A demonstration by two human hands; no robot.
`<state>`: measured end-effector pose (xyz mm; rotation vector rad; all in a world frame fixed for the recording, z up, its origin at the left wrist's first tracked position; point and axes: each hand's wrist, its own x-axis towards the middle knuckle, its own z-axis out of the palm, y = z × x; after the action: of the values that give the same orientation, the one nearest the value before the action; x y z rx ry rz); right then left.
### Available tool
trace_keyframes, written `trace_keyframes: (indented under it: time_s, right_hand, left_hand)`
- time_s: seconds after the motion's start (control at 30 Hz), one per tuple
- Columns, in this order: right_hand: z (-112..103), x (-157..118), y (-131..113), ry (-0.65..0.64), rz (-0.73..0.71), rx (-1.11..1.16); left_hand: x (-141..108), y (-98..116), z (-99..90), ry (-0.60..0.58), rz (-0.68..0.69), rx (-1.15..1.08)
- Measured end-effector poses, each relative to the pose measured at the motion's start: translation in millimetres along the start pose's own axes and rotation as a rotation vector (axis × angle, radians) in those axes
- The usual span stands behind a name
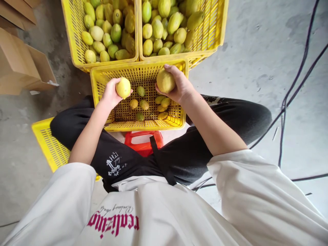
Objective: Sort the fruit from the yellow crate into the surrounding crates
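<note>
**Operator:** State the grip condition of each hand.

**Inspector:** The left hand (110, 93) is closed around a yellow lemon (123, 87), fingers wrapped under it, the fruit exposed toward the camera. The right hand (179, 87) is closed around a second, larger lemon (165, 81), cupped from the far and outer side. Both fruits are held above the near crate (102, 77), clear of its floor.

**Operator:** What lies around the grips?

**Inspector:** Directly below and between the two hands, a few loose lemons (143, 104) rest on the crate floor. Beyond the right hand's fingertips stands a full crate (217, 30); beyond the left hand, a second full crate (73, 41). Nearer the body than both grips, a red stool (143, 140) shows between the knees.

**Operator:** How should the hold be managed?

**Inspector:** In my judgement, support each fruit with the palm, not the fingertips, to avoid bruising. Rotate it within the fingers to expose all sides. Lower it to the crate floor before opening the hand; do not drop it onto the fruit beneath.
</note>
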<state>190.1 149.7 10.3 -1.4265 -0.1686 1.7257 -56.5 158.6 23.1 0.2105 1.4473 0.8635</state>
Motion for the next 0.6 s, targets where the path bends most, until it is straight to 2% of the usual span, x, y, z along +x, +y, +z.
trace_keyframes:
  time_s: [0.17,0.43,0.53,0.6]
  right_hand:
    - [-7,-2,-5,0.006,0.087,-0.004]
    - [12,-3,-3,-0.066,0.137,-0.028]
    - [19,-6,3,-0.105,0.094,-0.050]
    - [23,-7,8,-0.087,0.088,-0.050]
  left_hand:
    - [7,1,-3.2,0.033,0.029,-0.035]
    - [1,6,5.8,-0.011,-0.038,0.008]
    - [2,0,6.7,-0.007,-0.029,0.074]
    - [5,-8,5.5,-0.002,-0.007,0.123]
